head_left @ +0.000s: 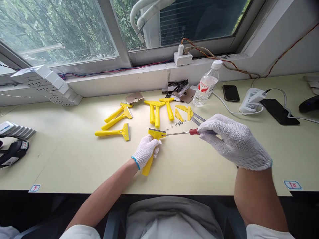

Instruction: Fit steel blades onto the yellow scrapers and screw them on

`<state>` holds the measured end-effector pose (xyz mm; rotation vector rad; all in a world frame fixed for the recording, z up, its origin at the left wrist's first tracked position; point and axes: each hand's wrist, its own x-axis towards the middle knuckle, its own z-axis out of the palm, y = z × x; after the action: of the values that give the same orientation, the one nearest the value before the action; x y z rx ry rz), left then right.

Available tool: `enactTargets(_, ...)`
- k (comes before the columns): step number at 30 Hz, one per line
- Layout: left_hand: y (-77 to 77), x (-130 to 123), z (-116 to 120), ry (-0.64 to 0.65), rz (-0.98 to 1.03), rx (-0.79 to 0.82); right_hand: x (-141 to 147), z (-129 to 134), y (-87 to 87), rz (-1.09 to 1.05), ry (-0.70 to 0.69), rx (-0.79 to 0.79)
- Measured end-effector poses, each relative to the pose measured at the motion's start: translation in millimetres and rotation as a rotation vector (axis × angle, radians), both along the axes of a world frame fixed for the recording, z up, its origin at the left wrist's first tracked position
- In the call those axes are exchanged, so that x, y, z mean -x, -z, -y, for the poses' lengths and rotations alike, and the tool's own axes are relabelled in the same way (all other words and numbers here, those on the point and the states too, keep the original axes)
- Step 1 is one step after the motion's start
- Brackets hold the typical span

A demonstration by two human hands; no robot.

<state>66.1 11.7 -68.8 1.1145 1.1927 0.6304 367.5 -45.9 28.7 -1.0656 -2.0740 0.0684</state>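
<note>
My left hand (146, 151), in a white knit glove, is closed round the handle of a yellow scraper (157, 133) whose metal-edged head points away from me. In my gloved right hand (230, 141) is a red-handled screwdriver (193, 132); its thin shaft reaches left and the tip meets the side of the scraper head. Small silver screws (179, 123) lie just beyond the shaft. Loose yellow parts (189, 113) and metal blades (198, 117) rest behind them. More yellow scrapers lie at the back middle (157, 113) and to the left (112, 132).
A water bottle (205, 84) stands by crumpled black packaging (180, 90) near the window ledge. At the right are two phones (231, 93), a power strip (251, 99) and cables. White boxes (53, 86) are stacked at the back left, with a black device (15, 151) at the left edge.
</note>
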Motion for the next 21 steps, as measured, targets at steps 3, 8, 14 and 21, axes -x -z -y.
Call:
enactTargets(3,-0.1,0.0,-0.2,0.007,-0.013,0.001,2.1,1.3,4.0,0.033,0.122,-0.052)
enactTargets(8,0.7,0.5,-0.9,-0.02,-0.017,0.002,3.5,0.7,2.9,0.004,0.117,-0.005)
enactTargets(14,2.1,2.0,-1.4,0.0,-0.01,-0.016,-3.9,-1.9,1.2,0.013,0.036,0.023)
enactTargets(21,1.3,1.8,-1.8,-0.004,-0.02,-0.017,-1.5,-1.0,6.0,0.028,0.182,0.012)
